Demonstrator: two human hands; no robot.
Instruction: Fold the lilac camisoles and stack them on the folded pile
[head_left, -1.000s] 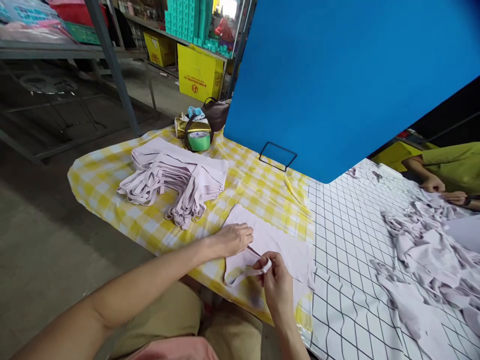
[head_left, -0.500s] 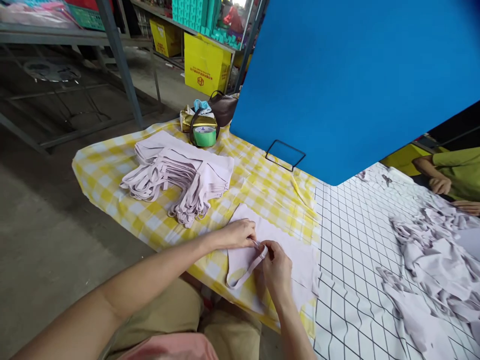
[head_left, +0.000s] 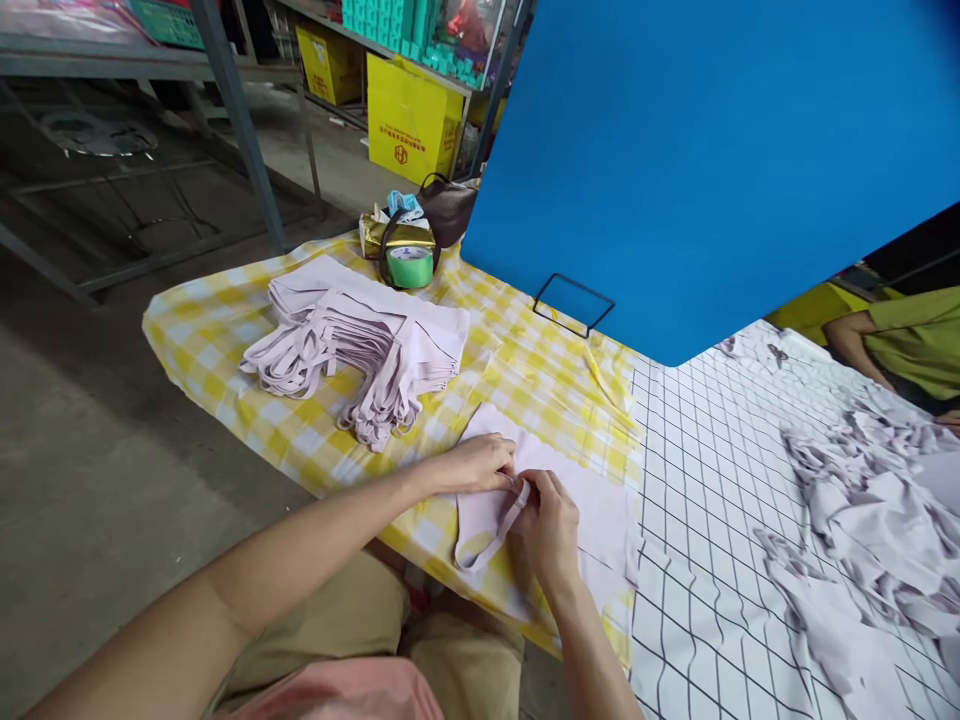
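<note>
A pale lilac strappy top [head_left: 596, 505] lies spread on the yellow checked cloth in front of me. One of its shoulder straps [head_left: 486, 553] loops up off the fabric between my hands. My left hand [head_left: 481, 464] rests on the top, thumb and fingertips pinched on the strap's end. Close beside it, my right hand [head_left: 553, 520] is closed on the same strap, a little below the end. The fingertips nearly meet, and the exact grip is partly hidden. Beyond my left forearm sits a neat stack of matching tops [head_left: 367, 310], their straps bunched toward me.
A large blue board [head_left: 675, 170] rises behind the table. A green tape roll [head_left: 410, 267] and a dark bag [head_left: 450, 210] stand at the back edge. Loose lilac garments [head_left: 877, 510] heap on the white grid cloth [head_left: 690, 600]. Another person's arm [head_left: 859, 345] shows at far right.
My right hand has moved slightly up and left, closer to my left hand, bringing the strap along. At far right, the other person's hands have drawn apart.
</note>
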